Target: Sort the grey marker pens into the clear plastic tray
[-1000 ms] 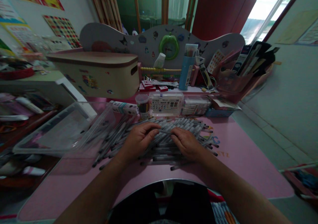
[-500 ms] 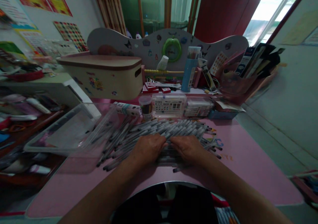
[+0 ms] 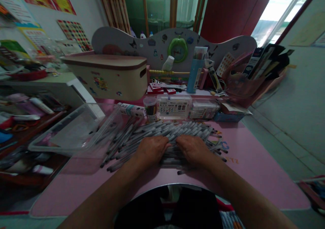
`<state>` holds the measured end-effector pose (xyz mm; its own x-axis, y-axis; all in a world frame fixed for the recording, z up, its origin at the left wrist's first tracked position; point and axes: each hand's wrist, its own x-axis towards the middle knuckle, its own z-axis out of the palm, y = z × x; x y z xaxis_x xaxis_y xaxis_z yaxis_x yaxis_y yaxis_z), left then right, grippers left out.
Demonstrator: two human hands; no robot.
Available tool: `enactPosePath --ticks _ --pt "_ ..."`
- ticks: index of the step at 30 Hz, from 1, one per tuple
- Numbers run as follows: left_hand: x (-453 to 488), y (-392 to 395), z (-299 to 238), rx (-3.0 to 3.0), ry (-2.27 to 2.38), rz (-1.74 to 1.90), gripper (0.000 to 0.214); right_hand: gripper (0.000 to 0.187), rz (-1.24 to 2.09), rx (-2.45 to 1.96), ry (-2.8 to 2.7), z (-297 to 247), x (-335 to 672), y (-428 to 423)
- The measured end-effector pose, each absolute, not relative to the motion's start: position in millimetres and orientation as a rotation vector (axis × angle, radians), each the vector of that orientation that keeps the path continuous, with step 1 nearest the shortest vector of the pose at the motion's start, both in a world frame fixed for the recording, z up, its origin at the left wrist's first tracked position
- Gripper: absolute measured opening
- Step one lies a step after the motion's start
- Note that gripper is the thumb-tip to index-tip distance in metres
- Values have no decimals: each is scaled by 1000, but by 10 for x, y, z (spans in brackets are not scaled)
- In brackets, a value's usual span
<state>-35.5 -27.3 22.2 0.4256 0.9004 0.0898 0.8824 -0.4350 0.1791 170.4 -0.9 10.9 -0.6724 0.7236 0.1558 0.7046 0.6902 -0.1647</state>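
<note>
A wide heap of pens (image 3: 175,129) with clear greyish barrels and dark ends lies across the pink desk (image 3: 256,175). My left hand (image 3: 153,150) rests on the front of the heap, its fingers curled over a batch of pens. Close beside it, my right hand (image 3: 193,150) is curled over the other end of the same batch. Between the two hands the pens lie side by side, roughly level with the desk edge. My fingertips are largely hidden by the backs of my hands. One pen end (image 3: 181,172) sticks out below my right hand.
To the left, a clear plastic bin (image 3: 61,150) lies tilted with some pens near its opening. Behind the heap stand a cup of pens (image 3: 150,111), a clear marker case (image 3: 174,107) and a small blue box (image 3: 230,116). A lidded cream box (image 3: 109,82) sits further back.
The view has shifted slightly, so the desk and its objects appear a little to the right. My hands stay on the pens, with a slightly wider gap between them.
</note>
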Motion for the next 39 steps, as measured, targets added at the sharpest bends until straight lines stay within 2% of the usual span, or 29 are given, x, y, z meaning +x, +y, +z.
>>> enactPosePath --ticks 18,21,26,34,39 --pt "-380 -184 254 2526 1538 155 34 15 151 -1188 -2716 139 1702 16" --pt "-370 -189 235 2479 1550 226 32 10 53 -1132 -2653 94 1691 37" --pt "-378 -186 184 2538 1491 363 25 13 -52 -1071 -2660 38 1664 35" --pt "-418 -167 159 2569 1439 401 23 11 86 -1136 -2721 43 1660 -42" --pt "-551 -152 222 2093 1353 792 24 16 211 -1170 -2632 38 1737 17"
